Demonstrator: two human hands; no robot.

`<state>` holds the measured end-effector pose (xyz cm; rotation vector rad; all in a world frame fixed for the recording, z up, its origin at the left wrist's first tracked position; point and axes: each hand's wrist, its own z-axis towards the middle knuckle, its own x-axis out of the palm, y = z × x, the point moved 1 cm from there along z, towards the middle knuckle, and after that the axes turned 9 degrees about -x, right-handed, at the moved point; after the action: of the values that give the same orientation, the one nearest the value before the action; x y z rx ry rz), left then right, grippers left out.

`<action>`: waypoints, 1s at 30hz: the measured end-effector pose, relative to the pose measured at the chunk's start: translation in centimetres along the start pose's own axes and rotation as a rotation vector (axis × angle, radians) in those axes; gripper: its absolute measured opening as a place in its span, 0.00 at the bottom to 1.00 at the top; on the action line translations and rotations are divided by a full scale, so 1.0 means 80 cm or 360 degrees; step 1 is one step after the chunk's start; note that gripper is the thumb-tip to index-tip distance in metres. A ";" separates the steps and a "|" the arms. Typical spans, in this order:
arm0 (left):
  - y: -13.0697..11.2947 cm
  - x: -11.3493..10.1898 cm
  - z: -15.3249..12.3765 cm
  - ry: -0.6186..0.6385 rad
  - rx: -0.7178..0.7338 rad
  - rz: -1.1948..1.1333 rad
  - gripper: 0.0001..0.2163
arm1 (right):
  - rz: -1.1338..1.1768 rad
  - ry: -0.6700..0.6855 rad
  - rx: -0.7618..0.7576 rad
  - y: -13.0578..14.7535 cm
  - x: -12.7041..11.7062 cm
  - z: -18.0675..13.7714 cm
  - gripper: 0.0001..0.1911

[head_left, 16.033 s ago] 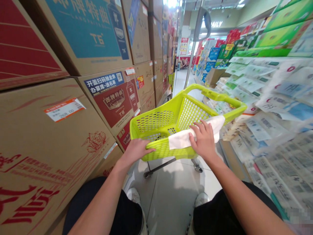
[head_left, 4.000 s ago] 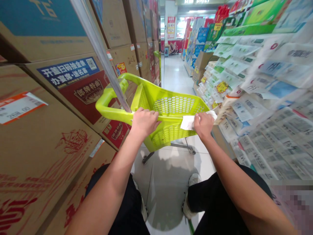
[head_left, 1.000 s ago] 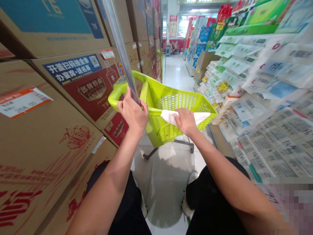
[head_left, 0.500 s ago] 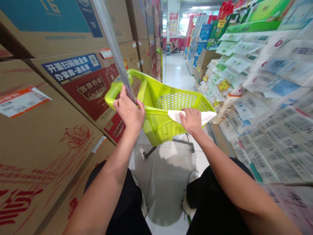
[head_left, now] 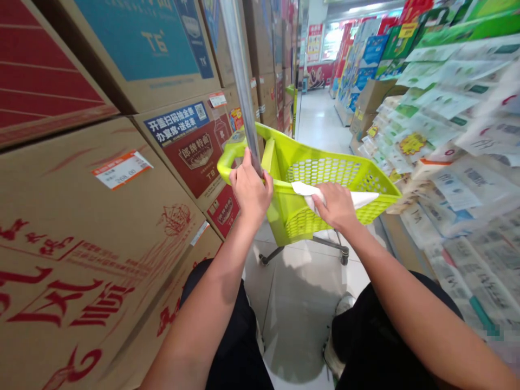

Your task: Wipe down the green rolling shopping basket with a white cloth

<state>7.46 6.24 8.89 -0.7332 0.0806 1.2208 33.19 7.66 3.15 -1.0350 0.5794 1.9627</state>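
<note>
A lime-green shopping cart point(head_left: 278, 214) with a perforated basket stands on small wheels in front of me. A grey metal pole point(head_left: 239, 65) rises slanting near its handle. My left hand point(head_left: 252, 189) is closed around the lower end of that pole, beside the basket's near corner. On the near rim of the basket, my right hand point(head_left: 337, 205) is closed over a white cloth point(head_left: 365, 199), pressing it against the edge. The cloth sticks out on both sides of the hand; its part under the palm is hidden.
Stacked cardboard cartons point(head_left: 122, 227) with price tags line the left side. Shelves of plastic-wrapped packs point(head_left: 442, 103) run close along the right. A pale tiled floor point(head_left: 320, 114) leads between them toward a window at the back. My legs are on both sides below.
My right hand has slid with the cloth along the rim toward the handle, and the cloth is more bunched. The left hand keeps its hold. The view has turned left.
</note>
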 end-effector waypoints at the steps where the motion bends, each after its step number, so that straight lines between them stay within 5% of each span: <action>1: 0.001 0.000 0.001 0.0008 -0.0014 -0.0024 0.31 | -0.0047 0.0022 0.0088 -0.018 0.001 -0.005 0.28; 4: -0.001 0.003 0.002 0.0030 -0.0067 -0.0082 0.32 | -0.0139 0.0015 0.0303 -0.045 0.001 -0.015 0.27; 6: -0.007 0.005 0.000 0.0026 -0.0112 -0.0099 0.33 | -0.0147 -0.0069 0.0357 -0.032 0.002 -0.014 0.27; 13: -0.013 0.007 -0.006 -0.0109 -0.0100 -0.0032 0.32 | 0.0419 -0.0362 -0.0209 0.064 0.010 0.019 0.26; 16: -0.002 0.006 -0.004 -0.0101 -0.0031 -0.0017 0.32 | 0.0418 -0.0298 -0.0158 0.030 0.008 0.017 0.24; 20: 0.004 0.003 -0.002 -0.0054 -0.0018 -0.0045 0.32 | -0.0092 -0.0037 0.0276 -0.045 0.004 -0.006 0.30; 22: 0.000 0.002 -0.003 -0.0052 -0.0027 -0.0048 0.32 | -0.0280 0.0009 0.0377 -0.056 0.003 -0.014 0.31; 30: -0.019 0.000 -0.013 -0.0073 -0.0116 -0.0073 0.30 | 0.0233 -0.0287 -0.0172 0.076 0.002 0.014 0.28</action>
<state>9.11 5.48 8.81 -0.7660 -0.0183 1.2012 27.54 5.17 3.75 -0.8893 0.4650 2.2094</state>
